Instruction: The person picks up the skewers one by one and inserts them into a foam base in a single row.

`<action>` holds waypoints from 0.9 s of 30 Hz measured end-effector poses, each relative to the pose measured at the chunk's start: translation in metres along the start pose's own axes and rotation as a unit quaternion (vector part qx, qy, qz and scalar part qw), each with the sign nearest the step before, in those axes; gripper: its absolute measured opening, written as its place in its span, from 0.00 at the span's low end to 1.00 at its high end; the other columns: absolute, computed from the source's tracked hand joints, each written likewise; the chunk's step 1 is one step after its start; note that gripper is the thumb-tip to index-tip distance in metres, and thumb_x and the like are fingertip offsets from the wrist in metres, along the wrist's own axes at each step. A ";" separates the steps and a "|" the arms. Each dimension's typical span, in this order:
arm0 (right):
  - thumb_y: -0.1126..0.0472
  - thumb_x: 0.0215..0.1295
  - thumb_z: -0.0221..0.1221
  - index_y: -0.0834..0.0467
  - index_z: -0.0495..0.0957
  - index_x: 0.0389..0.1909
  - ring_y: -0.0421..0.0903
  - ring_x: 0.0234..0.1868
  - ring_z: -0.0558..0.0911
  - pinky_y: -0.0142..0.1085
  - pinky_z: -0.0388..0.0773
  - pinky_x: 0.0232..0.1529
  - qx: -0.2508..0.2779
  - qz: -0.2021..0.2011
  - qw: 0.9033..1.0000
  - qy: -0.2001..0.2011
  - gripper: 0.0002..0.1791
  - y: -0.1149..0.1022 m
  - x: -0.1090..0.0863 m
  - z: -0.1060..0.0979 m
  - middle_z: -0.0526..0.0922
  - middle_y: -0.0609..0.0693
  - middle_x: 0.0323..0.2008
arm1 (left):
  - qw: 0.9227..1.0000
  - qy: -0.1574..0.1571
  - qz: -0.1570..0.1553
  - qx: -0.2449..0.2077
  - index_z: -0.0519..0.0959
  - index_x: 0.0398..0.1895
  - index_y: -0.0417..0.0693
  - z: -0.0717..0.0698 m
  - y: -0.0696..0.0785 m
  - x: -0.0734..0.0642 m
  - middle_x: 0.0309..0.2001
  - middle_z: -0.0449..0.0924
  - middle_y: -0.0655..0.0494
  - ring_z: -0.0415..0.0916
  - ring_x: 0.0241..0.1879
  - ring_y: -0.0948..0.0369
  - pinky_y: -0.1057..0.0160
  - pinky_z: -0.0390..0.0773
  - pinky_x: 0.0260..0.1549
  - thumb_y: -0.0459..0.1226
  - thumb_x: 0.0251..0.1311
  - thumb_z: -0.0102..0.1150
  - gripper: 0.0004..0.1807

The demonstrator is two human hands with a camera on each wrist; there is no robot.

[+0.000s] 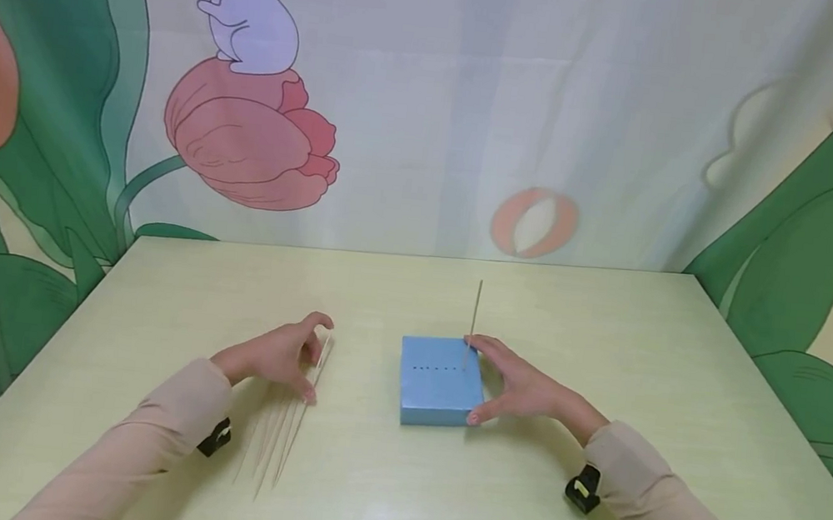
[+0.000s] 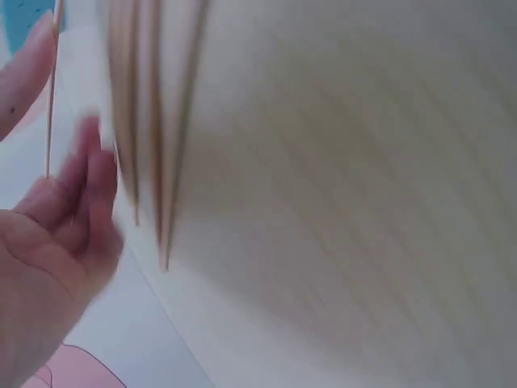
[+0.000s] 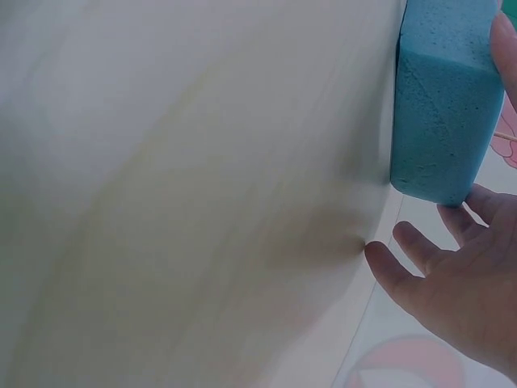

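One thin wooden skewer (image 1: 474, 324) stands upright at the right end of a row of holes (image 1: 436, 368) in the finely pitted blue foam block (image 1: 437, 394), which I see the right hand (image 1: 525, 386) clasping by its right side, probably to steady it on the tabletop (image 1: 379, 491). Well apart, the left hand (image 1: 279, 354) pinches another skewer (image 2: 52, 97) beside loosely fanned skewers (image 2: 155, 145).

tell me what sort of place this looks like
Perhaps a staged corner or children's craft space: a pale table backed by a cartoon-printed backdrop, with a blue block and thin sticks on it.
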State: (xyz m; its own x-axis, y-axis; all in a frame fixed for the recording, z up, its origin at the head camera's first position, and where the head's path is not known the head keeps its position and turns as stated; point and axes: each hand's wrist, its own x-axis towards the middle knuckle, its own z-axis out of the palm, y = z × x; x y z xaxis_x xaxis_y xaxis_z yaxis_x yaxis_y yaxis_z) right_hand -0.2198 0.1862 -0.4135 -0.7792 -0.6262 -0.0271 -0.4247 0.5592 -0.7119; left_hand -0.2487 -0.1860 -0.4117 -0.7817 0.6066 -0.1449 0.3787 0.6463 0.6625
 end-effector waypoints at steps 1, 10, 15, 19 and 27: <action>0.49 0.38 0.73 0.61 0.47 0.68 0.59 0.67 0.50 0.56 0.51 0.62 0.001 0.000 1.000 0.000 0.60 0.000 0.000 -0.001 0.48 0.60 0.68 | 0.999 -0.008 -0.004 -0.040 0.51 0.60 0.39 -0.001 0.001 -0.001 0.29 0.73 0.52 0.71 0.33 0.56 0.56 0.70 0.41 0.33 0.34 0.75 0.51; 0.48 0.38 0.73 0.61 0.47 0.69 0.58 0.67 0.50 0.56 0.51 0.62 0.004 0.003 1.000 0.000 0.60 0.000 -0.001 -0.001 0.48 0.59 0.68 | 0.969 0.033 -0.019 -0.243 0.46 0.68 0.49 -0.007 0.023 -0.012 0.28 0.74 0.42 0.78 0.26 0.50 0.53 0.80 0.28 0.20 0.47 0.61 0.48; 0.48 0.38 0.73 0.61 0.47 0.69 0.59 0.67 0.50 0.57 0.51 0.62 0.007 0.003 1.000 0.001 0.60 0.001 -0.001 -0.001 0.48 0.59 0.68 | 0.960 0.084 0.009 -0.266 0.50 0.67 0.46 -0.012 0.043 -0.013 0.31 0.75 0.40 0.78 0.28 0.51 0.54 0.80 0.30 0.21 0.48 0.61 0.45; 0.48 0.38 0.73 0.61 0.47 0.69 0.58 0.67 0.50 0.57 0.51 0.62 0.006 0.004 1.000 0.001 0.60 0.002 -0.002 0.000 0.48 0.59 0.68 | 0.959 0.114 0.035 -0.256 0.64 0.57 0.37 -0.013 0.062 -0.012 0.30 0.76 0.43 0.78 0.28 0.52 0.55 0.80 0.30 0.22 0.47 0.62 0.31; 0.48 0.39 0.72 0.61 0.48 0.68 0.59 0.67 0.50 0.57 0.51 0.62 0.006 -0.002 1.000 0.001 0.59 0.001 -0.001 0.000 0.48 0.60 0.68 | 0.953 0.154 0.072 -0.250 0.75 0.41 0.32 -0.008 0.091 -0.003 0.29 0.76 0.46 0.78 0.28 0.53 0.53 0.80 0.31 0.25 0.48 0.64 0.15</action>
State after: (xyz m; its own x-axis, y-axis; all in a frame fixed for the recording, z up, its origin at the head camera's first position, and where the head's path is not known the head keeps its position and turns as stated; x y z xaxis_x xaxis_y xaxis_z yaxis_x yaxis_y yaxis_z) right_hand -0.2193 0.1877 -0.4137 -0.7788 -0.6269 -0.0222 -0.4223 0.5502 -0.7204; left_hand -0.2160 -0.1328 -0.3454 -0.8775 0.4569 0.1456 0.2697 0.2191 0.9377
